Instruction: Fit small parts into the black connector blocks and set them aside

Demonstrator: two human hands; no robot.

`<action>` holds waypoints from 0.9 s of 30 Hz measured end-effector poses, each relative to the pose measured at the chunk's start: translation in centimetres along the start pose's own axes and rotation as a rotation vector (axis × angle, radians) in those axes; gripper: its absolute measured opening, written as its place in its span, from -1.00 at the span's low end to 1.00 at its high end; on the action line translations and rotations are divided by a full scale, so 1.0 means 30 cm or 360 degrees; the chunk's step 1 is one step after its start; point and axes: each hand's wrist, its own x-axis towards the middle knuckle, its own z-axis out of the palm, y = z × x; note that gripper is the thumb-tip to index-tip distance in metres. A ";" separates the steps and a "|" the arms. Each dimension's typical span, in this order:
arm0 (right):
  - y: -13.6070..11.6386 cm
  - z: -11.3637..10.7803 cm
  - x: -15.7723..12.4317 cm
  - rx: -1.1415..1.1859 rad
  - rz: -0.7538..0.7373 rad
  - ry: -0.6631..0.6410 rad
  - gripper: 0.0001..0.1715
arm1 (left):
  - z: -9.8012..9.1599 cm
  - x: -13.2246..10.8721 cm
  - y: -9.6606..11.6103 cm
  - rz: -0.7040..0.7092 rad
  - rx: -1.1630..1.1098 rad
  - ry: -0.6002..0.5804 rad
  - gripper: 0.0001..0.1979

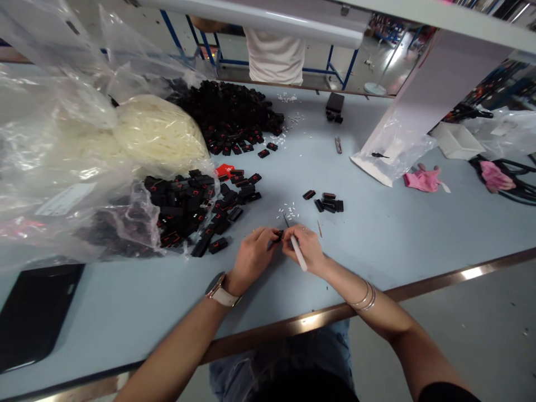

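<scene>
My left hand (254, 254) pinches a small black connector (279, 235) above the blue-grey table, close to the front edge. Right beside it, my right hand (307, 245) is closed around a white-handled tool (298, 254), whose thin dark tip points up and away past the fingers. The fingertips of both hands meet at the connector and partly hide it. Tiny white pieces (288, 211) lie scattered just beyond my hands. A small group of black connectors (329, 203) rests to the right of them, and a thin brown stick (319, 229) lies beside my right hand.
Large plastic bags (159, 131) and heaps of black connectors (234, 111) fill the left and back left. A black tray (37, 312) sits front left. Tweezers (338, 145), a black box (335, 103), pink gloves (422, 178) and a white bin (456, 140) stand farther right. A person (275, 56) is opposite.
</scene>
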 end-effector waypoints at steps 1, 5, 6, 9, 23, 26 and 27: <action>0.000 0.001 0.001 -0.0002 -0.0012 0.0018 -0.82 | 0.002 0.000 -0.002 0.0014 0.0002 -0.0003 -0.93; -0.001 0.001 0.005 -0.0029 -0.0025 0.0053 -0.82 | 0.010 -0.002 -0.007 0.0072 -0.0009 0.0019 -0.92; -0.001 0.002 0.005 -0.0043 -0.0009 0.0047 -0.82 | 0.011 -0.002 -0.007 0.0077 -0.0015 0.0031 -0.92; 0.002 0.003 0.003 -0.0069 0.0048 0.0009 -0.82 | 0.012 -0.002 -0.001 0.0062 -0.0056 0.0037 -0.93; 0.017 -0.029 0.031 0.0030 0.0462 0.0179 -0.88 | -0.007 0.020 0.003 -0.0267 -0.0145 0.0058 -0.92; 0.036 -0.034 0.037 0.0037 0.0499 0.0149 -0.89 | -0.010 0.024 -0.003 -0.0281 -0.0163 0.0064 -0.89; 0.039 -0.035 0.038 0.0040 0.0500 0.0154 -0.90 | -0.011 0.025 -0.003 -0.0290 -0.0179 0.0065 -0.89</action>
